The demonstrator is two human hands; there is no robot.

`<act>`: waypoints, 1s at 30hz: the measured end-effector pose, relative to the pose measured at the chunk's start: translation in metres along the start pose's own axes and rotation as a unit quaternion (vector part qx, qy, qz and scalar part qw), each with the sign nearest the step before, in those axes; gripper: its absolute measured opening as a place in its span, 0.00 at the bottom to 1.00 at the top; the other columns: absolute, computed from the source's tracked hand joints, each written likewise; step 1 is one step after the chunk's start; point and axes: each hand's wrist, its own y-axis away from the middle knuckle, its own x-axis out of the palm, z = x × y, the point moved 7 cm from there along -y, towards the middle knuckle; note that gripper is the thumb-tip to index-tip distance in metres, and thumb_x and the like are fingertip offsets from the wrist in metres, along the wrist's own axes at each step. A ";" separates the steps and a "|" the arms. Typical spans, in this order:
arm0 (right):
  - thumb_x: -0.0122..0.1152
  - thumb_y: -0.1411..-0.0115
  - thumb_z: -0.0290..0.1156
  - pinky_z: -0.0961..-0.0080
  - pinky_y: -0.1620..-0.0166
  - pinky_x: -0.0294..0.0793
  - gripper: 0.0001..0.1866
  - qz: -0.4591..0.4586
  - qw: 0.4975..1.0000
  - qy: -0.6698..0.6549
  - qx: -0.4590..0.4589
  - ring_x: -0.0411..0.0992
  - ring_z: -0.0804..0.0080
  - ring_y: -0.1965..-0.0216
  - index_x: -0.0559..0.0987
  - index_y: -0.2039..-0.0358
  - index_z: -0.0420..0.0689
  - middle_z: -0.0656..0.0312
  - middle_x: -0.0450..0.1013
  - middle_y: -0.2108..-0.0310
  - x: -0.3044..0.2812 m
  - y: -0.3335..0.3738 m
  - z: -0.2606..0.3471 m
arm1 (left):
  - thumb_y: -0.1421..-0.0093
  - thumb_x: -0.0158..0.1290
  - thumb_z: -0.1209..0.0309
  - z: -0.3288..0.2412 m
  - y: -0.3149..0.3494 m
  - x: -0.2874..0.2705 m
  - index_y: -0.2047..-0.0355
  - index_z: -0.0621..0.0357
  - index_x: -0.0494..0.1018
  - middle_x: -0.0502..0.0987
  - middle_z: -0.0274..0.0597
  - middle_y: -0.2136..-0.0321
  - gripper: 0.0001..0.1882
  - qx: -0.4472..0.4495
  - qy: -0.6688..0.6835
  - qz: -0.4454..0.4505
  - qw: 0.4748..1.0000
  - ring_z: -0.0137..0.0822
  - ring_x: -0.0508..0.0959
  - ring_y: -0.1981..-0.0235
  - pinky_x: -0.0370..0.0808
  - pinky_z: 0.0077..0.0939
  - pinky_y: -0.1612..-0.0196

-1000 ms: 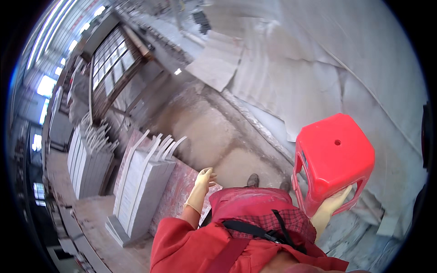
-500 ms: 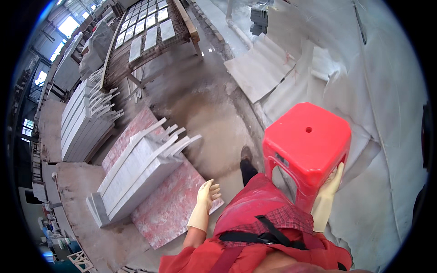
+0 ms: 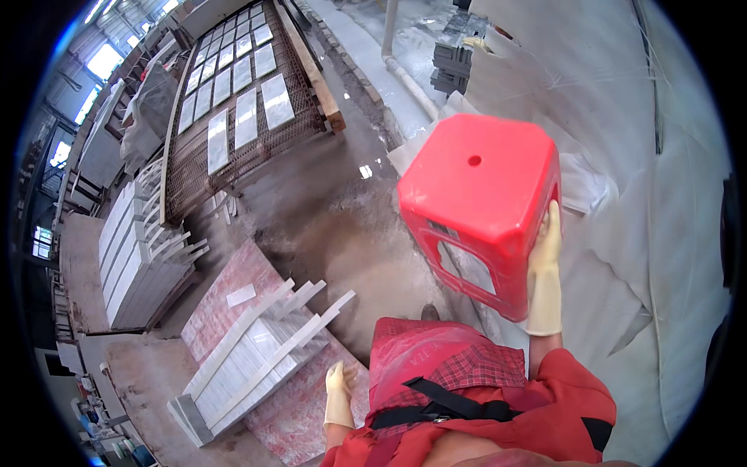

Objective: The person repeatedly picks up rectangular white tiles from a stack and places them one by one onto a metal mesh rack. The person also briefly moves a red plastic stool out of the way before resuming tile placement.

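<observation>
A red plastic stool (image 3: pixel 482 191) with a small round hole in its seat is held up in front of me, to the right of the middle. My right hand (image 3: pixel 547 243), in a cream rubber glove, grips its right side near a leg; part of the fingers is hidden behind the stool. My left hand (image 3: pixel 339 380), gloved the same way, hangs low at my left side with loosely bent fingers and nothing in it. Beside that hand lies a red-and-white mottled slab (image 3: pixel 226 300), bearing a stack of pale stone slabs (image 3: pixel 257 354) with long strips across it.
A mesh-topped rack (image 3: pixel 257 159) with rows of pale tiles stands ahead to the left. Another slab stack (image 3: pixel 128 265) leans at the far left. Draped grey sheeting (image 3: pixel 607 257) covers the right side. Ahead, a pipe (image 3: pixel 408 86) runs near grey stacked blocks (image 3: pixel 451 68). The floor (image 3: pixel 342 194) looks wet.
The stool has risen and shifted forward and left, with my right hand still on it. My left hand has dropped lower. The rack appears nearer.
</observation>
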 end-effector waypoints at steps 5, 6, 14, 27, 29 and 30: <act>0.51 0.27 0.56 0.65 0.29 0.61 0.36 0.045 0.996 -0.067 -0.038 0.66 0.64 0.31 0.68 0.30 0.41 0.58 0.70 0.32 0.106 -0.136 -0.033 | 0.30 0.54 0.56 -0.018 -0.055 -0.042 0.46 0.48 0.68 0.82 0.51 0.62 0.18 -0.109 0.026 -0.053 0.992 0.54 0.82 0.66 0.78 0.61 0.65; 0.51 0.27 0.55 0.65 0.28 0.60 0.36 0.047 0.995 -0.074 -0.042 0.66 0.64 0.31 0.67 0.30 0.41 0.58 0.69 0.32 0.128 -0.155 -0.038 | 0.30 0.54 0.56 -0.034 -0.067 -0.050 0.46 0.49 0.68 0.82 0.52 0.62 0.18 -0.115 0.026 -0.076 0.990 0.54 0.82 0.66 0.78 0.62 0.66; 0.49 0.27 0.56 0.66 0.28 0.60 0.36 0.002 0.994 -0.066 -0.092 0.66 0.63 0.31 0.68 0.30 0.41 0.57 0.69 0.31 0.323 -0.320 -0.059 | 0.28 0.52 0.54 -0.272 -0.162 -0.028 0.40 0.49 0.67 0.81 0.50 0.57 0.22 0.023 0.021 -0.092 0.995 0.50 0.81 0.59 0.78 0.57 0.64; 0.51 0.27 0.51 0.62 0.33 0.68 0.30 0.055 0.982 -0.115 -0.141 0.73 0.60 0.38 0.72 0.36 0.40 0.54 0.75 0.39 0.500 -0.456 0.002 | 0.29 0.54 0.54 -0.415 -0.208 0.061 0.36 0.48 0.66 0.81 0.53 0.51 0.25 -0.010 -0.063 -0.018 0.998 0.53 0.80 0.52 0.79 0.58 0.56; 0.54 0.28 0.50 0.61 0.34 0.69 0.29 0.072 0.978 -0.129 -0.145 0.73 0.60 0.38 0.74 0.37 0.40 0.55 0.76 0.39 0.523 -0.489 0.014 | 0.29 0.54 0.53 -0.415 -0.215 0.050 0.35 0.48 0.65 0.79 0.55 0.49 0.27 -0.028 -0.053 -0.051 0.997 0.56 0.80 0.52 0.78 0.61 0.56; 0.56 0.28 0.49 0.61 0.34 0.69 0.29 0.083 0.976 -0.138 -0.146 0.73 0.59 0.38 0.74 0.37 0.40 0.55 0.76 0.39 0.533 -0.508 0.019 | 0.29 0.54 0.53 -0.412 -0.213 0.044 0.35 0.48 0.64 0.79 0.56 0.49 0.28 -0.030 -0.044 -0.074 0.996 0.57 0.79 0.52 0.78 0.62 0.56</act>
